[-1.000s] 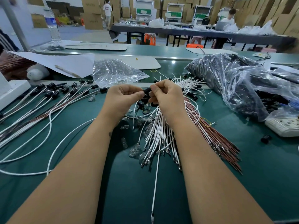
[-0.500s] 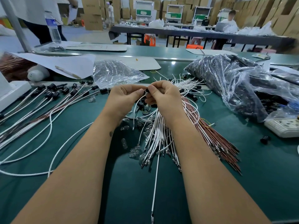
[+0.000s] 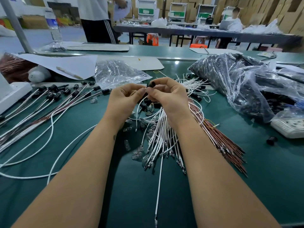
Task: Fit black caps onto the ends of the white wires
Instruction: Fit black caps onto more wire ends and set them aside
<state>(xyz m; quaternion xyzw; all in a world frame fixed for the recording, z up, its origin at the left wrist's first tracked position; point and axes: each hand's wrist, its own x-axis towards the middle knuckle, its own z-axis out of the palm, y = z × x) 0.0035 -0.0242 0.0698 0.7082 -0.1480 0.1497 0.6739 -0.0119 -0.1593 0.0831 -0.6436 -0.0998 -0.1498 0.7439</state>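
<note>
Both hands were raised above the pile of white wires [image 3: 162,129] on the green table [image 3: 271,178]. The right hand [image 3: 166,96] pinched a black cap [image 3: 151,84] at its fingertips, and the left hand [image 3: 125,99] pinched one wire end touching it. The fitting step seemed in hand; the next move probably needed the end pushed straight into the cap.

On the table [image 3: 271,186], both hands meet at the centre, the left hand [image 3: 122,100] touching the right hand [image 3: 167,97], which holds a cap [image 3: 151,84] above the bundle of uncapped wires [image 3: 158,135]. Capped wires [image 3: 49,102] lie fanned to the left. A bag of caps [image 3: 243,83] sits right, a power strip [image 3: 289,127] just before it. A flat bag [image 3: 115,74] lies behind the hands.
</note>
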